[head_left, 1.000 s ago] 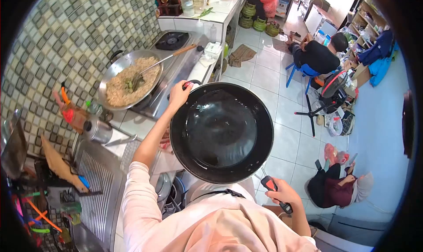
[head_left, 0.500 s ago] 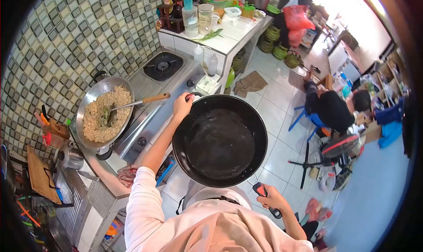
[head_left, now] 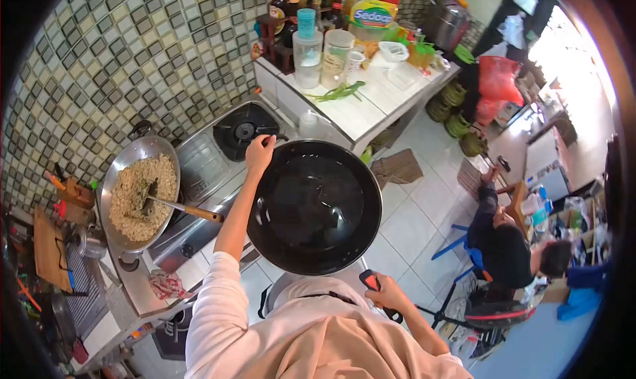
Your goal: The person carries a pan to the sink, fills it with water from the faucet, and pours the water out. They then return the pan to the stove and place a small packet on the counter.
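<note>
A large black pan (head_left: 318, 207) is held level in front of my body, over the floor beside the stove. My left hand (head_left: 260, 157) is closed around the small side handle at its upper left rim. My right hand (head_left: 385, 294) is wrapped round the long black-and-red handle (head_left: 368, 280) at the lower right. The pan's inside is dark and glossy, with what looks like a little clear liquid. To the left, a metal wok (head_left: 136, 150) holds a heap of pale, grainy food (head_left: 126, 210), with a wooden-handled spatula (head_left: 205, 213) resting in it.
Beyond my left hand is a black gas burner (head_left: 244, 129). Jars (head_left: 336, 61), bottles and a green leaf (head_left: 339, 92) stand or lie on the tiled counter (head_left: 361, 117). At the right, a person (head_left: 503, 253) sits on a blue stool (head_left: 474, 253) near a fan (head_left: 500, 313).
The pan and both hands have shifted slightly left in view, nearer the burner. My view has turned, so the counter appears lower and farther right. Both hands keep their hold.
</note>
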The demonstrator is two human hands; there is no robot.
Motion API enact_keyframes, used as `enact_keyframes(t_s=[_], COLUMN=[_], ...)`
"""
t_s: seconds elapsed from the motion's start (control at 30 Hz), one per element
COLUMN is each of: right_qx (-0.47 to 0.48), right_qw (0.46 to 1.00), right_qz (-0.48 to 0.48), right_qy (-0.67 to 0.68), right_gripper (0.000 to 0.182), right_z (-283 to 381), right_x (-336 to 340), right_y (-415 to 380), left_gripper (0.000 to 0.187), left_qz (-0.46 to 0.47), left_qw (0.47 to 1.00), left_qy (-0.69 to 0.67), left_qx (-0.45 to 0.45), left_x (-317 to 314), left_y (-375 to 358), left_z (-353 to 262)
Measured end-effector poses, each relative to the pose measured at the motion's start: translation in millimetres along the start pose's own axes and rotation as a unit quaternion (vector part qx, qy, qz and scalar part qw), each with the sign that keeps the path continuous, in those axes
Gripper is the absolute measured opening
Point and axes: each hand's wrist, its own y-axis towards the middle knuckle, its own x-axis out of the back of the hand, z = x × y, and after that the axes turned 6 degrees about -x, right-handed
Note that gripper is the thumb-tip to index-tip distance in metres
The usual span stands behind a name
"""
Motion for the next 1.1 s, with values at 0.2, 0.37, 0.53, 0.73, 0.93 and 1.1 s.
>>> enact_keyframes(t_s=[0.2, 0.37, 0.53, 0.73, 0.93, 1.1], right_qx=[0.02, 0.097, 0.155, 0.16, 0.155, 0.158], right_qw=[0.995, 0.977, 0.962, 0.96, 0.965, 0.966], right_qz=[0.06, 0.123, 0.168, 0.171, 0.16, 0.153], right_qy=[-0.078, -0.143, -0.148, -0.153, -0.137, -0.137], right_gripper=[0.021, 0.021, 0.019, 0.023, 0.021, 0.023], right_z=[50.0, 87.3, 122.0, 155.3, 181.0, 196.3], right_x=[72.6, 114.0, 121.6, 105.8, 84.9, 71.6], right_y=[68.4, 131.6, 178.5, 223.9, 252.2, 272.4], left_gripper=[0.036, 0.037, 0.037, 0.038, 0.037, 0.037], left_qz=[-0.048, -0.107, -0.138, -0.143, -0.117, -0.125], left_qw=[0.996, 0.983, 0.967, 0.959, 0.962, 0.961], left_qy=[0.043, 0.094, 0.135, 0.124, 0.081, 0.112], left_qx=[0.054, 0.118, 0.165, 0.209, 0.233, 0.219], left_x=[9.5, 33.7, 56.9, 66.1, 65.4, 57.6], left_y=[50.8, 78.2, 100.7, 132.1, 169.5, 190.9], left_z=[17.6, 35.4, 65.4, 99.0, 133.0, 156.6])
